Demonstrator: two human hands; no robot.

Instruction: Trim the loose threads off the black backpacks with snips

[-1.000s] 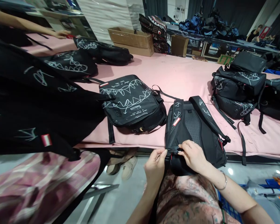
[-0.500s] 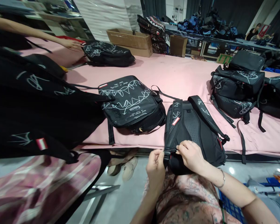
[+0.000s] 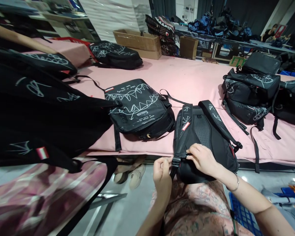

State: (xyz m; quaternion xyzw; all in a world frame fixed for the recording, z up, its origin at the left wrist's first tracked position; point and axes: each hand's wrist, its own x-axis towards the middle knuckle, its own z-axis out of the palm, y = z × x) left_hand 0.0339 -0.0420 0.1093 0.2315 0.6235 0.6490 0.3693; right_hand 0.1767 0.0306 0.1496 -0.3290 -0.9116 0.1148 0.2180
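Note:
A black backpack (image 3: 203,129) rests at the table's front edge against my body, its padded back panel and shoulder straps facing up. My left hand (image 3: 162,171) is closed in a pinch at the backpack's lower left edge, beside a black plastic strap buckle (image 3: 176,162). Just right of the buckle, my right hand (image 3: 202,159) pinches a small shiny piece that looks like a zipper pull (image 3: 187,155); fingers cover most of it. Left of this bag lies another black backpack (image 3: 135,105) with white scribbled lines and lettering on its front.
Several black backpacks (image 3: 250,95) are grouped on the right of the pink-covered table (image 3: 186,77). Close on the left, a large dark bag (image 3: 51,127) blocks part of the view. A co-worker's arm (image 3: 22,37) reaches across behind it. Cardboard boxes (image 3: 137,42) stand at the back.
The co-worker's hand has left the red-edged bag at the back; their arm now reaches over a scribbled black bag farther left. My hands keep their pinches, the right one slightly higher.

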